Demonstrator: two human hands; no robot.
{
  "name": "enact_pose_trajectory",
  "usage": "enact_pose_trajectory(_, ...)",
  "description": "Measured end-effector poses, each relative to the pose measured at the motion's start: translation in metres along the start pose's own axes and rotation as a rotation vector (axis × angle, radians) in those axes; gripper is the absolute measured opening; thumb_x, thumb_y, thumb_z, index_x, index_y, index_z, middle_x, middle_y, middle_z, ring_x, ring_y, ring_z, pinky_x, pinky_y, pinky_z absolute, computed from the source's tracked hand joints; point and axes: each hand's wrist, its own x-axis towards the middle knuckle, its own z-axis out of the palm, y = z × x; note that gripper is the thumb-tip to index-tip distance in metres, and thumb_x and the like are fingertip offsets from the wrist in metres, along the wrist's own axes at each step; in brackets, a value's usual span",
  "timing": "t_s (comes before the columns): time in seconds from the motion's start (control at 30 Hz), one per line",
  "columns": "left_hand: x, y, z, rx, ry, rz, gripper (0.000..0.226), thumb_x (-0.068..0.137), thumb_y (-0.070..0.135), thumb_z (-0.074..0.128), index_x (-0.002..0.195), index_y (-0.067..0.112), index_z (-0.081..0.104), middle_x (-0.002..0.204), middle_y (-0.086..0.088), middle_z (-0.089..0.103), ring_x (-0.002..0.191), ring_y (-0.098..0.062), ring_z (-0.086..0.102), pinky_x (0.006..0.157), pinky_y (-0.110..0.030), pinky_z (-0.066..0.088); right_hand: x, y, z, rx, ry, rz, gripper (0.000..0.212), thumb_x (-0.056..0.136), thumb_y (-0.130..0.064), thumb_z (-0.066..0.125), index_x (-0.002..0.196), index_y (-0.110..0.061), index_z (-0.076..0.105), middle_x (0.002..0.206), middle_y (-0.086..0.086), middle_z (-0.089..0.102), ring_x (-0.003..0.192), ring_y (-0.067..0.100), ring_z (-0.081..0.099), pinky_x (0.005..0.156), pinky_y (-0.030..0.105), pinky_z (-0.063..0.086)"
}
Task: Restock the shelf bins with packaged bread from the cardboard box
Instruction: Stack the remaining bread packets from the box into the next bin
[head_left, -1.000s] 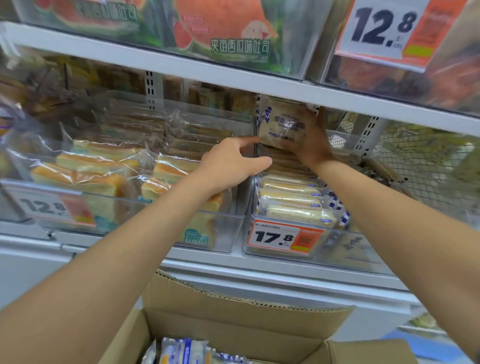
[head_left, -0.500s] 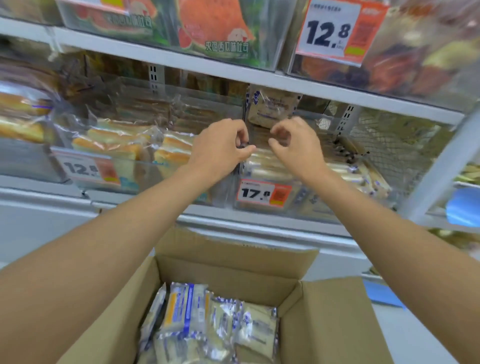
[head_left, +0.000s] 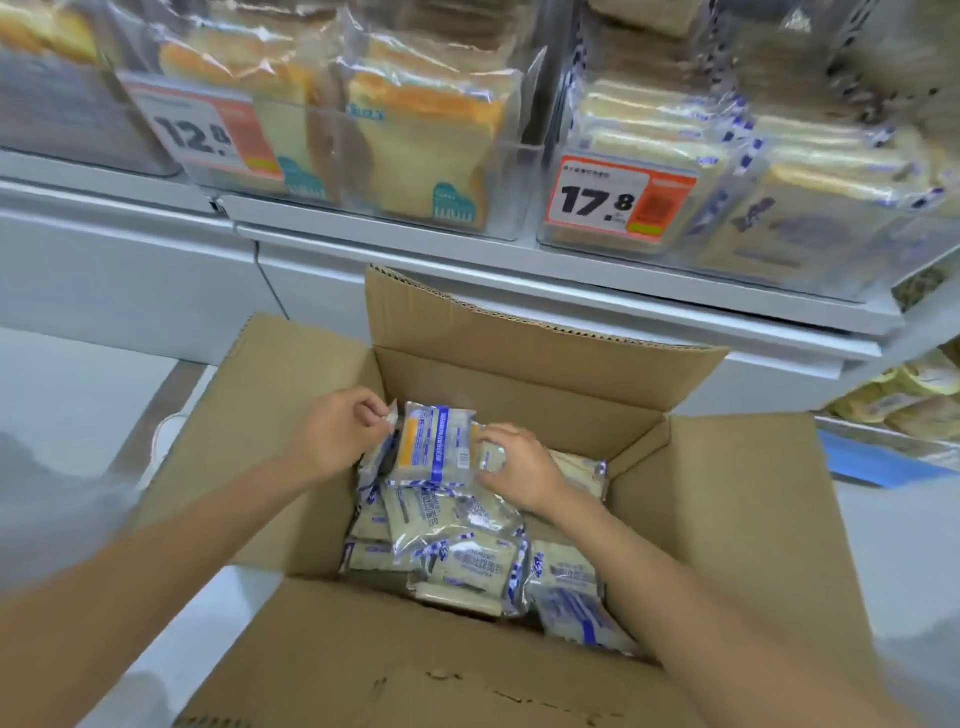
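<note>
From the head camera, both hands reach into the open cardboard box (head_left: 519, 358). The left hand (head_left: 337, 439) pinches a wrapper edge of a bread packet (head_left: 435, 444) standing upright atop the pile; the right hand (head_left: 519, 467) curls against its other side (grip unclear). The shelf bin (head_left: 727, 218) above holds matching packets.

The white metal shelf (head_left: 597, 270) carries two clear plastic bins. The clear bin with the orange 17.8 price tag (head_left: 618, 200) holds blue-and-white wrapped pale bread packs (head_left: 810, 171). Directly left of it, touching, the clear bin tagged 12.8 (head_left: 208, 137) holds golden-crusted sliced loaves in clear bags (head_left: 421, 150).
</note>
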Motion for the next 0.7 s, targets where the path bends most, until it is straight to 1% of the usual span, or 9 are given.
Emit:
enact_pose_trajectory(0.1,-0.001,-0.016,0.003,-0.070,-0.026,-0.041,0.009,0.085,0.006,0.070,0.090,0.012,0.065,0.080,0.001,0.064,0.072,-0.012,0.057,0.059,-0.008,0.041,0.026,-0.011,0.047,-0.152,-0.216,-0.045,0.087,0.083,-0.026,0.073,0.153,-0.029,0.022,0.163,0.000,0.011,0.150,0.023,0.004,0.118,0.044,0.016)
enact_pose_trajectory(0.17,-0.002,-0.021,0.005,-0.092,-0.046,-0.056,0.012,0.086,0.005,0.069,0.093,0.013,0.064,0.083,0.003,0.063,0.075,-0.012,0.057,0.058,-0.005,0.041,0.037,-0.011,0.056,-0.208,-0.176,-0.088,0.068,0.089,-0.009,0.061,0.149,-0.026,0.032,0.158,0.004,0.028,0.147,0.028,0.018,0.113,0.044,0.028)
enact_pose_trajectory(0.27,-0.001,-0.022,0.006,-0.100,-0.116,-0.051,0.029,0.084,0.002,0.070,0.106,0.018,0.061,0.103,0.000,0.063,0.091,-0.012,0.060,0.077,-0.010,0.050,0.042,-0.015,0.029,-0.136,0.124,-0.101,0.028,0.096,-0.015,0.050,0.123,-0.017,0.055,0.116,0.010,0.065,0.108,0.031,0.059,0.084,0.039,0.048)
enact_pose_trajectory(0.33,0.001,-0.014,0.007,-0.056,-0.167,0.056,0.062,0.077,0.010,0.079,0.132,0.020,0.053,0.129,0.003,0.056,0.116,-0.010,0.054,0.102,-0.030,0.047,0.040,-0.025,-0.008,-0.037,0.171,-0.128,0.023,0.098,-0.022,0.050,0.118,-0.012,0.059,0.112,0.008,0.069,0.097,0.029,0.063,0.079,0.036,0.047)
enact_pose_trajectory(0.37,0.001,-0.006,0.008,-0.057,-0.183,0.125,0.082,0.073,0.014,0.084,0.143,0.022,0.043,0.138,0.007,0.050,0.123,-0.006,0.049,0.106,-0.029,0.042,0.036,-0.033,-0.028,0.042,0.137,-0.165,0.023,0.098,-0.023,0.052,0.114,-0.011,0.063,0.111,0.006,0.070,0.097,0.025,0.064,0.081,0.035,0.046)
enact_pose_trajectory(0.47,-0.005,0.025,0.007,-0.230,-0.131,0.116,0.109,0.070,0.016,0.086,0.154,0.028,0.016,0.123,0.009,0.052,0.102,0.001,0.058,0.085,-0.016,0.049,0.021,-0.056,-0.073,0.323,0.038,-0.234,0.025,0.098,-0.028,0.056,0.087,-0.008,0.068,0.084,0.003,0.067,0.074,0.014,0.057,0.072,0.032,0.045)
enact_pose_trajectory(0.53,-0.010,0.040,0.001,-0.348,-0.054,0.017,0.106,0.071,0.018,0.086,0.152,0.030,0.017,0.102,0.001,0.058,0.086,-0.010,0.063,0.072,-0.022,0.053,0.010,-0.064,-0.090,0.442,0.047,-0.228,0.026,0.097,-0.026,0.058,0.080,-0.007,0.066,0.078,0.002,0.062,0.069,0.005,0.053,0.069,0.020,0.042)
enact_pose_trajectory(0.6,-0.017,0.047,-0.009,-0.434,-0.102,-0.073,0.075,0.076,0.021,0.082,0.140,0.019,0.043,0.091,-0.001,0.062,0.079,-0.011,0.065,0.065,-0.021,0.053,0.001,-0.067,-0.099,0.579,0.033,-0.188,0.017,0.093,-0.030,0.062,0.088,-0.014,0.066,0.087,-0.001,0.067,0.075,0.002,0.059,0.074,0.015,0.045)
enact_pose_trajectory(0.7,-0.029,0.049,-0.013,-0.630,-0.168,-0.170,0.042,0.083,0.018,0.075,0.120,0.008,0.059,0.096,0.000,0.069,0.072,-0.005,0.070,0.060,-0.019,0.057,-0.008,-0.065,-0.102,0.806,-0.091,-0.081,0.040,0.075,-0.033,0.075,0.110,-0.022,0.057,0.099,-0.001,0.073,0.091,0.013,0.069,0.082,0.029,0.055)
